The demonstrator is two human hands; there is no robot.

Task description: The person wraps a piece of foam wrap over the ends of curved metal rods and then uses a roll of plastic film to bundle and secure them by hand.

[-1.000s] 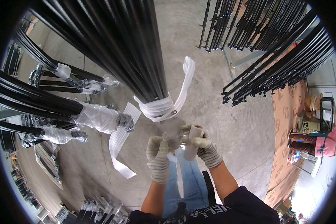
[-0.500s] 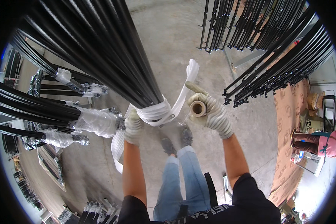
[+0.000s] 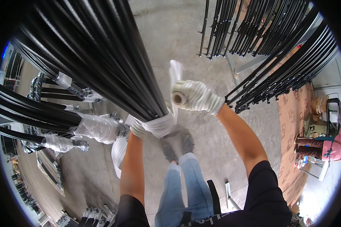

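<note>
A bundle of long black tubes [image 3: 113, 56] slants down from the upper left, its near end wrapped in white sheeting [image 3: 159, 125]. Against the left side of that wrapping is my gloved left hand [image 3: 139, 129]; its fingers are mostly hidden by the bundle. Just right of the wrapped end, my gloved right hand [image 3: 201, 97] is closed round a wrapping-film roll with a brown hollow core [image 3: 178, 98]. A blurred white strip [image 3: 175, 72] stands up beyond that hand. A loose white band [image 3: 118, 157] hangs below my left hand.
To the left, more black tubes have ends wrapped in clear film [image 3: 98, 128]. Thin black rods [image 3: 288, 75] hang in rows at the upper right. Brown patterned sheeting [image 3: 291, 140] covers floor on the right, where another person [image 3: 332, 147] stands. A metal bar [image 3: 228, 191] lies near my legs.
My right hand has moved left with the roll, up to the wrapped end. My left hand has shifted slightly right against the bundle. The white strip's upper end has swung left.
</note>
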